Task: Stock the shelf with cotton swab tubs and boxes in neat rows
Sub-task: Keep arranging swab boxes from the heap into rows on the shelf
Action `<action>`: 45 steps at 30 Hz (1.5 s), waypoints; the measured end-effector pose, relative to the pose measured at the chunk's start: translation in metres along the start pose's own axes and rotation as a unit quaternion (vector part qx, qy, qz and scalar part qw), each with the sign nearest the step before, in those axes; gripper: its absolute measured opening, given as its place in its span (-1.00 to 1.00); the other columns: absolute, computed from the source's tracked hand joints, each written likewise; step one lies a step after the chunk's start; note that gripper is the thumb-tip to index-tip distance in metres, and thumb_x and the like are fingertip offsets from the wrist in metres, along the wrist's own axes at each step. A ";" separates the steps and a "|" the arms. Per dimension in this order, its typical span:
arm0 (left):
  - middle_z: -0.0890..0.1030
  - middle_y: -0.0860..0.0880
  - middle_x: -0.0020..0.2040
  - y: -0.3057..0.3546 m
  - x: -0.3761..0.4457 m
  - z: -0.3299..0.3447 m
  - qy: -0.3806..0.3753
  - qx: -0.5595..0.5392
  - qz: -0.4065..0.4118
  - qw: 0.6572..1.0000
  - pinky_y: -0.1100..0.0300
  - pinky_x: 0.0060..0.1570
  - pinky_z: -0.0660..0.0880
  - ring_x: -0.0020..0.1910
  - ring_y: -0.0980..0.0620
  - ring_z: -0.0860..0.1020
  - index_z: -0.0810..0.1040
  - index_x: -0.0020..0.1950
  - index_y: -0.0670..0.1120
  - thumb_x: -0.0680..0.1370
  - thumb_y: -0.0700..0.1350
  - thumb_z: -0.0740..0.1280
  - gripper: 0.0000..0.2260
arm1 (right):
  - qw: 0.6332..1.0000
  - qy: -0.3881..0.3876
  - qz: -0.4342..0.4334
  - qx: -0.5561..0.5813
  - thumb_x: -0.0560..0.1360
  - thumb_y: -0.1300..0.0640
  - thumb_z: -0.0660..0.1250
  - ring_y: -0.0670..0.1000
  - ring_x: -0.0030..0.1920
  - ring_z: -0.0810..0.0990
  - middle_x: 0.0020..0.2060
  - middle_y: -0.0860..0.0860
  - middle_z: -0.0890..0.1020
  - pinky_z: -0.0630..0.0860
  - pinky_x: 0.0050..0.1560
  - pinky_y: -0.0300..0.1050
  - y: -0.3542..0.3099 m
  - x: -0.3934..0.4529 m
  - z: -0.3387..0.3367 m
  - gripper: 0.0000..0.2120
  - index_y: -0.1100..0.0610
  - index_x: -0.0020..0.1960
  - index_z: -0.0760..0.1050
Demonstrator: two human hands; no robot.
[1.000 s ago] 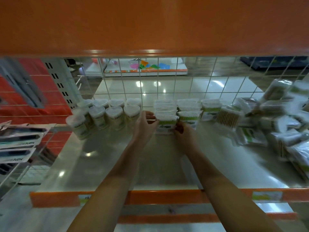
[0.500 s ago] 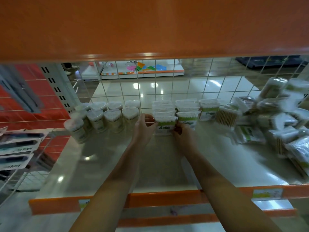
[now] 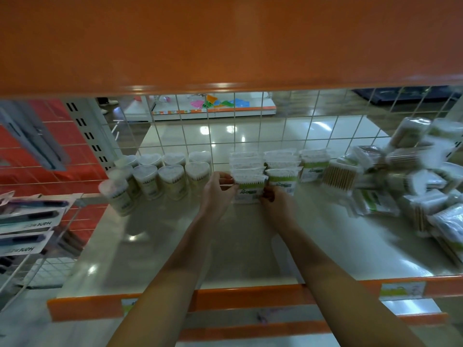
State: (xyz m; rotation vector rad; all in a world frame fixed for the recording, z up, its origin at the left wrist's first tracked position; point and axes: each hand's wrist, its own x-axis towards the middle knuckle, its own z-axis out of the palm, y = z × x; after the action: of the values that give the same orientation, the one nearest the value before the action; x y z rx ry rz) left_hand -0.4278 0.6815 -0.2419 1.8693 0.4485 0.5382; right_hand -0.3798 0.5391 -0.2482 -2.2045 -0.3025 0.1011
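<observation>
Scene: store shelf (image 3: 155, 251), pale glossy deck with an orange front lip, orange shelf above cutting off the top of the view.
Left hand (image 3: 216, 194): fingers curled round the left edge of the front swab box (image 3: 249, 190), thumb on top, pinching it.
Right hand (image 3: 276, 202): fingers curled on the box's right lower edge, gripping; fingertips mostly hidden behind the box.
Held box: upright, clear top, green label, at the front of the left box row (image 3: 246, 162), touching the box behind it.
Second box row (image 3: 281, 169): just right of the held box, same kind, stacked front to back toward the wire grid back panel (image 3: 250, 128).
Third row (image 3: 314, 164): boxes right of that, near the grid.
Heart-lid tubs (image 3: 172, 175): two rows left of the boxes; one round tub (image 3: 117, 196) stands forward at the far left.
Loose pile (image 3: 411, 181): unsorted swab packs heaped at the right, blurred, cut off by the frame edge; wooden-stick box (image 3: 338, 177) at its left edge.
Hard to read: label text on all boxes is smeared; carded items (image 3: 25, 226) hanging at left are cut off.
Change: both hands stay on the same box in the same spot as half a second ago; only the camera has shifted slightly.
</observation>
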 end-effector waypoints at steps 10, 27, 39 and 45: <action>0.58 0.01 -0.02 0.003 -0.003 -0.001 -0.007 -0.014 -0.005 1.000 0.27 -0.11 0.53 -0.03 0.06 0.58 0.44 0.11 -0.10 0.49 -0.19 0.41 -0.75 | 1.000 0.012 -0.005 -0.021 0.53 0.16 0.30 0.10 0.16 0.55 0.13 0.10 0.62 0.38 0.03 -0.20 0.004 0.000 -0.003 -0.71 0.16 0.24 0.52; 0.55 -0.07 0.07 0.003 -0.011 -0.003 0.000 0.005 0.002 1.000 0.33 -0.15 0.52 -0.04 0.07 0.56 0.44 0.18 -0.15 0.46 -0.18 0.44 -0.67 | 1.000 0.014 -0.014 -0.006 0.51 0.22 0.29 0.06 0.11 0.58 0.09 0.09 0.64 0.35 -0.03 -0.27 0.011 -0.004 -0.008 -0.70 0.17 0.24 0.51; 0.54 -0.11 0.12 0.017 -0.039 -0.007 0.062 0.188 0.175 0.964 0.11 -0.03 0.55 0.02 -0.01 0.53 0.52 0.16 -0.16 0.46 -0.23 0.41 -0.71 | 0.998 0.009 -0.039 -0.049 0.54 0.20 0.27 0.04 0.08 0.58 0.08 0.07 0.64 0.35 -0.05 -0.26 0.023 -0.017 -0.023 -0.73 0.14 0.22 0.52; 0.58 -0.09 0.08 0.022 -0.054 0.019 -0.024 0.303 0.216 0.928 0.15 -0.10 0.44 0.09 -0.06 0.52 0.57 0.09 -0.14 0.49 -0.17 0.37 -0.82 | 0.982 -0.051 -0.103 -0.153 0.51 0.16 0.30 0.09 0.10 0.55 0.12 0.10 0.59 0.42 0.03 -0.13 0.032 -0.019 -0.045 -0.75 0.19 0.17 0.53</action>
State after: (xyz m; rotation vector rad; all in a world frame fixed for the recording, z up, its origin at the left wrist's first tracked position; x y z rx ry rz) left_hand -0.4607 0.6300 -0.2353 2.6012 0.1692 0.6940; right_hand -0.3847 0.4809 -0.2473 -2.4599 -0.6383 0.0548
